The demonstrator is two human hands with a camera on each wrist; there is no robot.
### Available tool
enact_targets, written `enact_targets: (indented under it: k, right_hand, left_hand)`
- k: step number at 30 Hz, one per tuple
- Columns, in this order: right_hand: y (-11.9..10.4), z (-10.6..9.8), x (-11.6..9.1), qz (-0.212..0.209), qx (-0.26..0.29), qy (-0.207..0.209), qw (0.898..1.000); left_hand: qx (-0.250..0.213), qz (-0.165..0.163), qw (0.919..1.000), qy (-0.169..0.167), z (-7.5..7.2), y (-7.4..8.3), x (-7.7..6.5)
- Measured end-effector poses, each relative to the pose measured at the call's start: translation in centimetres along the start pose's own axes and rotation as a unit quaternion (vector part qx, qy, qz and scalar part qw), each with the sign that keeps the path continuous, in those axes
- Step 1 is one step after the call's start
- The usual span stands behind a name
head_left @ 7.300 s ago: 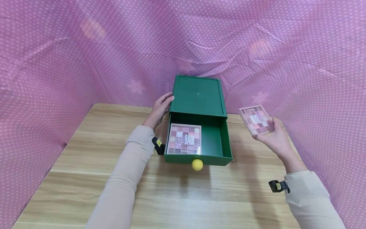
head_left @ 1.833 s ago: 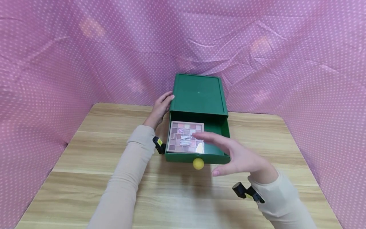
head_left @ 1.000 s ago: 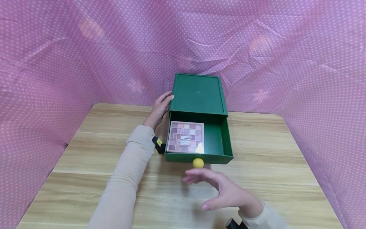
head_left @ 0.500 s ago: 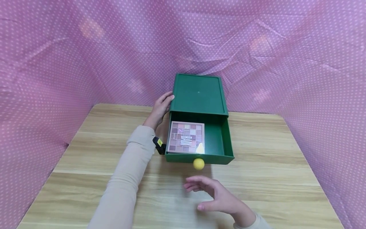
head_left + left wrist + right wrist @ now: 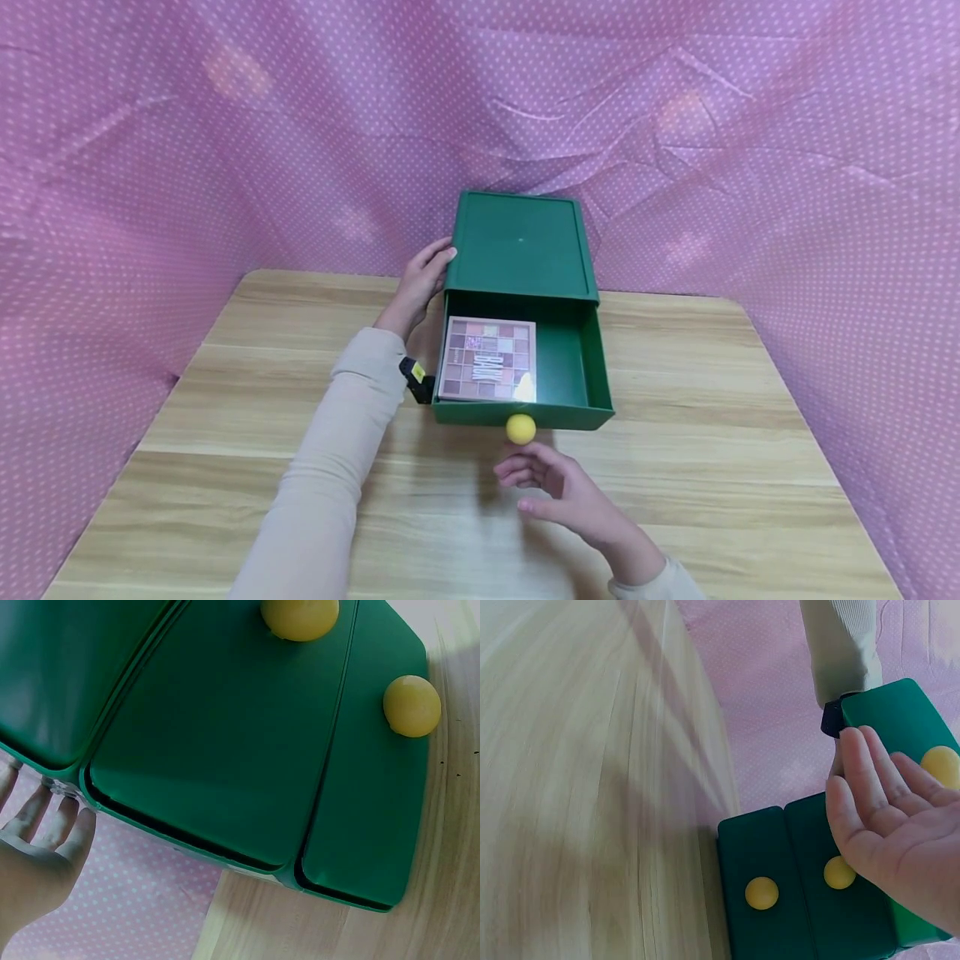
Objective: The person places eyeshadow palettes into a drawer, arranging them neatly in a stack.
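A green drawer cabinet (image 5: 525, 246) stands at the back of the table, its top drawer (image 5: 566, 367) pulled out towards me. In the drawer's left part lies an eyeshadow palette (image 5: 487, 358) with a clear lid; whatever is under it is hidden. My left hand (image 5: 418, 287) rests against the cabinet's left side, fingers (image 5: 64, 821) on the side wall. My right hand (image 5: 562, 492) holds nothing; its fingers are loosely bent, fingertips just below the top drawer's yellow knob (image 5: 521, 429). In the right wrist view the right hand's palm faces the camera beside the drawer fronts.
Two lower drawers with yellow knobs (image 5: 762, 893) are pushed in under the top one. The wooden table (image 5: 225, 467) extends to both sides and in front. A pink dotted cloth (image 5: 345, 125) hangs behind and at both sides.
Earlier my right hand held an eyeshadow palette at the right; that palette now lies in the drawer. The right hand came down over the drawer front and rose slightly towards the knob. Left hand stays.
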State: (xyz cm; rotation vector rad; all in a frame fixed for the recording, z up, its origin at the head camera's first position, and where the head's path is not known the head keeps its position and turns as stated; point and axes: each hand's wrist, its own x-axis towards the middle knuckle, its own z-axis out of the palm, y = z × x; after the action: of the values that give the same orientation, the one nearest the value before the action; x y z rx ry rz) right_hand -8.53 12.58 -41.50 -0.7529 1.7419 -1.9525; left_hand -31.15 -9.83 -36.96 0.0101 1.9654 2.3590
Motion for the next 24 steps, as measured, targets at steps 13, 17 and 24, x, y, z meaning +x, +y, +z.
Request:
enact_targets:
  k: [13, 17, 24]
  right_hand:
    - [0.0, 0.6, 0.8, -0.011, 0.003, 0.129, 0.992]
    - [-0.1, 1.0, 1.2, 0.011, 0.009, 0.171, 0.985]
    - [0.0, 1.8, 1.7, 0.002, 0.031, 0.258, 0.966]
  left_hand:
    - [-0.002, 0.011, 0.9999, -0.003, 0.0, -0.2, -0.2]
    - [-0.003, 0.013, 0.9999, -0.001, 0.0, -0.2, -0.3]
    - [-0.021, 0.019, 0.9996, -0.002, 0.1, -0.3, -0.4]
